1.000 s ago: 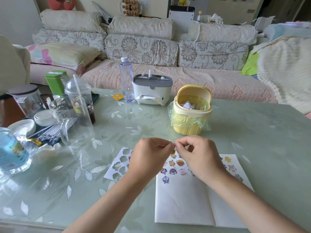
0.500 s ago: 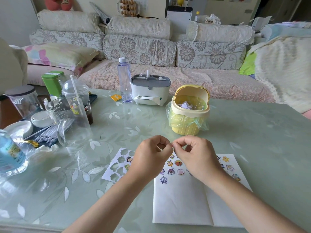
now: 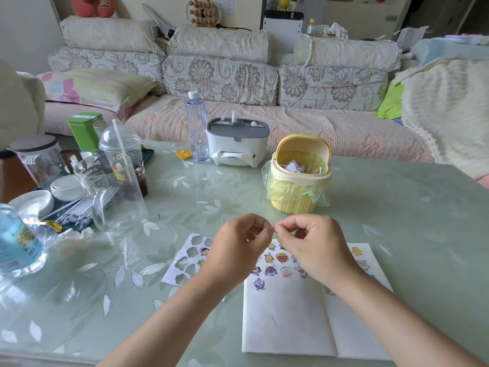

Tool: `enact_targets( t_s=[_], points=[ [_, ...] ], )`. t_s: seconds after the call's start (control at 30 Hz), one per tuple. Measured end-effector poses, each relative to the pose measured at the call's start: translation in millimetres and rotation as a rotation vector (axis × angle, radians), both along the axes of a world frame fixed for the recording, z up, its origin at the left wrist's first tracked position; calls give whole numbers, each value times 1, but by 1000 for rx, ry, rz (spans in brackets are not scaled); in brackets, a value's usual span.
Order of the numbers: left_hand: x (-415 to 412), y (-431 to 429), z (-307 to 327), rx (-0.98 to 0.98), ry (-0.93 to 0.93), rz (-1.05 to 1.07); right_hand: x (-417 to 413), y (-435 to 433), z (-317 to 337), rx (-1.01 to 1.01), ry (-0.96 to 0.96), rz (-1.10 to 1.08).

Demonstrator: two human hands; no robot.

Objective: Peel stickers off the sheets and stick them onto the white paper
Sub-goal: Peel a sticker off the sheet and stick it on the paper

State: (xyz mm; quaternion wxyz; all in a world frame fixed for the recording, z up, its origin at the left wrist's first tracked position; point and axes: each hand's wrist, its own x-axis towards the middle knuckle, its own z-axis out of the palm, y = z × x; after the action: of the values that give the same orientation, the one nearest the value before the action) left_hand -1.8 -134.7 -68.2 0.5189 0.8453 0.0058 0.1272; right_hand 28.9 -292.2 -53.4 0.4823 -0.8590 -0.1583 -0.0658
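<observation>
A white paper (image 3: 285, 319) lies open on the table's near side, with several cartoon stickers (image 3: 275, 263) stuck along its top. A sticker sheet (image 3: 185, 258), mostly cut-out holes, lies to its left, partly under my left arm. Above the paper's top edge my left hand (image 3: 238, 242) and my right hand (image 3: 315, 242) meet with fingertips pinched together. Whatever they pinch is too small to make out.
A yellow mini bin (image 3: 299, 178) with a green liner and paper scraps stands just beyond my hands. Behind it are a tissue box (image 3: 238, 144) and a clear bottle (image 3: 197, 128). Cups, a glass jug (image 3: 111, 192), a green tin (image 3: 84, 131) and lids crowd the left.
Both hands stay pinched together above the paper, hardly moved. The view has tilted slightly.
</observation>
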Motion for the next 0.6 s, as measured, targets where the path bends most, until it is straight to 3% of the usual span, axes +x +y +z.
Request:
enact_targets(
  t_s=[0.17,0.33,0.47,0.6],
  points=[
    [-2,-1,-3,58,-8,42,-2,3,-2,-40,-34,-8],
    [-1,2,-3,68,-12,12,1,5,-3,69,85,-7],
    [-2,4,0,-51,21,-58,3,6,-2,216,264,36],
    [1,5,2,-116,43,-100,3,6,-2,263,277,99]
  ],
)
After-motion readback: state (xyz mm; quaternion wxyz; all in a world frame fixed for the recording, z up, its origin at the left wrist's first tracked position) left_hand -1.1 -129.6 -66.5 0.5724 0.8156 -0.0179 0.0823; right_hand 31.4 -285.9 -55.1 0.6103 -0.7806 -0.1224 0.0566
